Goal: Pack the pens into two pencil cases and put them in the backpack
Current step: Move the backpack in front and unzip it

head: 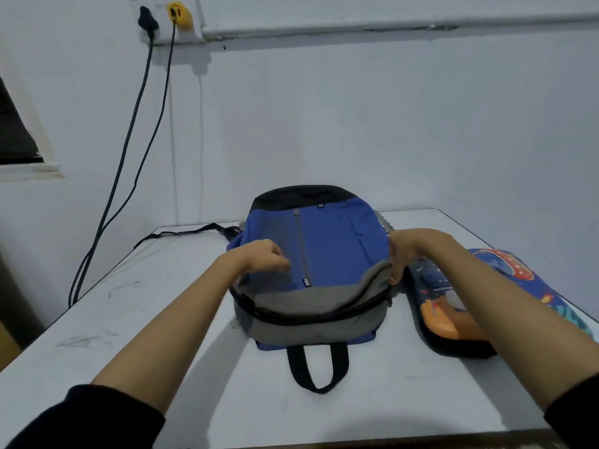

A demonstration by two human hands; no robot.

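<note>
Blue-and-grey fabric backpack (324,241) lies flat, its zip mouth open. Left hand (264,257) grips its front panel, right hand (405,252) pinches its grey rim. Space-print hard pencil case (440,319) lies just right of it

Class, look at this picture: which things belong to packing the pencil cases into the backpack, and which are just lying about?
Belong to the job:
backpack
pencil case, on the table to the right of it
left hand and right hand, both holding the backpack's front flap

Just lying about:
cables hanging down the wall
black plug
yellow plug
</note>
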